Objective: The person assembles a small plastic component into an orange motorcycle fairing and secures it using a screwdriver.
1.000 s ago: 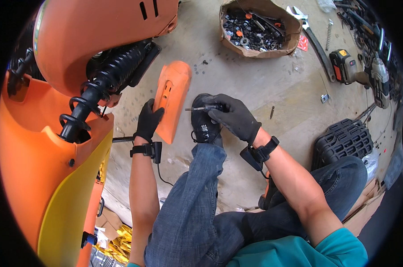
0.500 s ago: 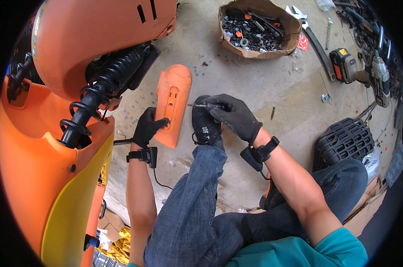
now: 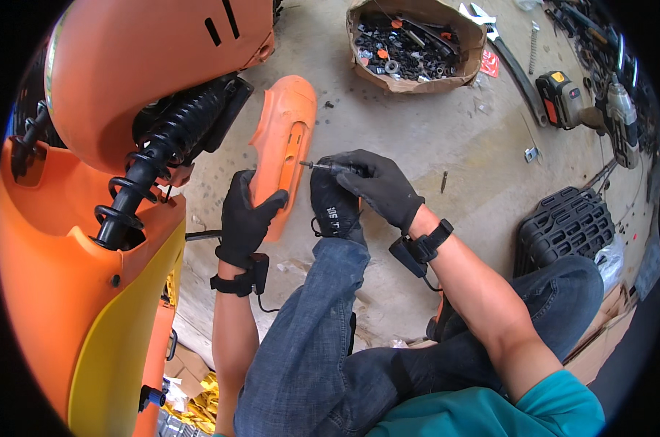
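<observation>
Head view: my left hand (image 3: 248, 218) grips the cover (image 3: 277, 169), left of the shoe (image 3: 335, 200); my right hand (image 3: 384, 186) holds the driver (image 3: 331, 167) between narrowed fingers. Brace the cover; aim the tip (image 3: 306, 164) clear of my left thumb (image 3: 277, 199).

Brown cardboard box (image 3: 416, 84) (dark hardware (image 3: 410, 60) inside) beyond right hand (image 3: 382, 188), black-handled silver wrench (image 3: 515, 74), grey-black cordless driver (image 3: 622, 122) farther right
</observation>
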The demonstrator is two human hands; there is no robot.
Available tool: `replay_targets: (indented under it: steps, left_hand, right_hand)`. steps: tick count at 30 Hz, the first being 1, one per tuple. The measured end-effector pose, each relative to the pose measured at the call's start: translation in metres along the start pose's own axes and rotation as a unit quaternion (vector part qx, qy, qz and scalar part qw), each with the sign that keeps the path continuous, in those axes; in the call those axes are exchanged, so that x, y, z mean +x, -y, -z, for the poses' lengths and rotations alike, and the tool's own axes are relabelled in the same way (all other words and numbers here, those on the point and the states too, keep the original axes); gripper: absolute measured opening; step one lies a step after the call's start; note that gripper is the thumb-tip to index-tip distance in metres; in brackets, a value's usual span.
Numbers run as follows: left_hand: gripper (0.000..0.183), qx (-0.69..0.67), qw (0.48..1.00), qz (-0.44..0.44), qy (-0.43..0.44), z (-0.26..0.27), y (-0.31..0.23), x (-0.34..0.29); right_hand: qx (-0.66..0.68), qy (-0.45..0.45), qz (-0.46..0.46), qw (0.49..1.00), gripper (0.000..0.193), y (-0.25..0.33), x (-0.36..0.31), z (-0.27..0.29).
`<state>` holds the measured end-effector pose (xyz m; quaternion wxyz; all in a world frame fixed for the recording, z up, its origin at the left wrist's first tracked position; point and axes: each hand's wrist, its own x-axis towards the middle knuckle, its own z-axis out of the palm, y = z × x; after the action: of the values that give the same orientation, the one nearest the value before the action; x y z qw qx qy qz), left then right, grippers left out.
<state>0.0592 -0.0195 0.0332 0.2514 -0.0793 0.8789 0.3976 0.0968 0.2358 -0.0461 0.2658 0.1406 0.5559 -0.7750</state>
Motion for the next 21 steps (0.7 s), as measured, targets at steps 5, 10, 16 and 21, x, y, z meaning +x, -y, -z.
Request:
replay_targets:
  steps: [5,10,16,21]
  left_hand:
    - [0.044,0.046,0.997,-0.052,-0.027,-0.009,-0.025,-0.003]
    - [0.04,0.081,0.995,-0.051,-0.032,-0.014,-0.041,-0.009]
    - [0.041,0.118,0.989,-0.07,-0.053,-0.02,-0.042,-0.013]
    - [0.034,0.168,0.972,-0.142,-0.08,-0.032,-0.039,-0.018]
  right_hand:
    - [0.016,-0.009,0.001,1.0,0.031,0.0,0.0,0.002]
    - [0.016,-0.016,-0.013,1.0,0.032,-0.003,0.002,0.002]
    - [0.066,-0.042,-0.017,0.997,0.032,-0.004,0.001,-0.003]
    - [0.083,-0.038,-0.031,0.995,0.033,-0.002,-0.002,-0.006]
